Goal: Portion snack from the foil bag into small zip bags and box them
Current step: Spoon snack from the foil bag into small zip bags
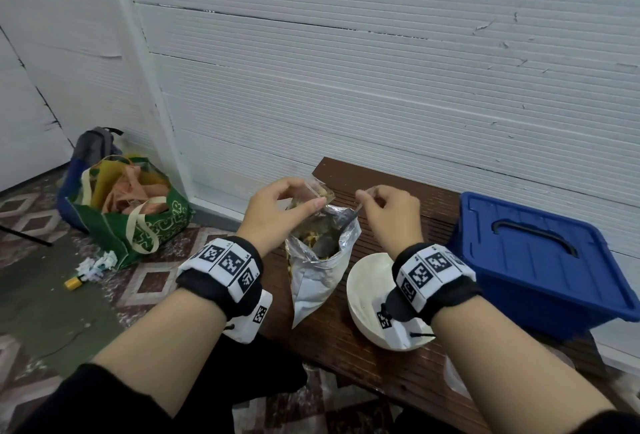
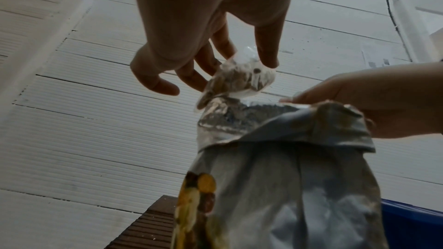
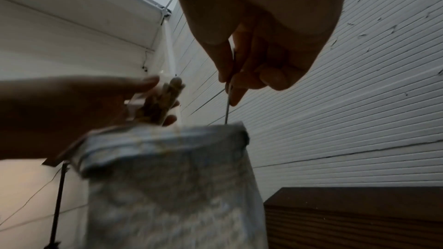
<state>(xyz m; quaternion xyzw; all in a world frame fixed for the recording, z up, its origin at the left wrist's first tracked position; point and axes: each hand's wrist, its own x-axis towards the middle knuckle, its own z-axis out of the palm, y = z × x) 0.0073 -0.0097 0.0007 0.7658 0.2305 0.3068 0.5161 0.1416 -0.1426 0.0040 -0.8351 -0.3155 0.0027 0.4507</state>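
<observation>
The foil bag [image 1: 323,260] stands open on the brown bench [image 1: 381,361], and everything else arranges itself around it. Nearest, just right of it, sits a white bowl [image 1: 363,281]; whether it holds anything I cannot tell, since the right wrist hides much of it. Directly above the bag's mouth the left hand [image 1: 277,211] pinches a small zip bag [image 1: 313,192] already partly filled with brownish snack pieces. Beside it the right hand [image 1: 388,211] is closed on a thin metal handle [image 3: 227,101] that runs down into the bag, probably a spoon, though its bowl is hidden. To do this well, I would keep the little bag's mouth held wide and low over the foil opening so spills drop back inside. Snack shows inside the foil bag. Farther right stands the blue lidded box [image 1: 540,260], closed. Off left on the floor, a green tote [image 1: 138,211] bulges with cloth.
</observation>
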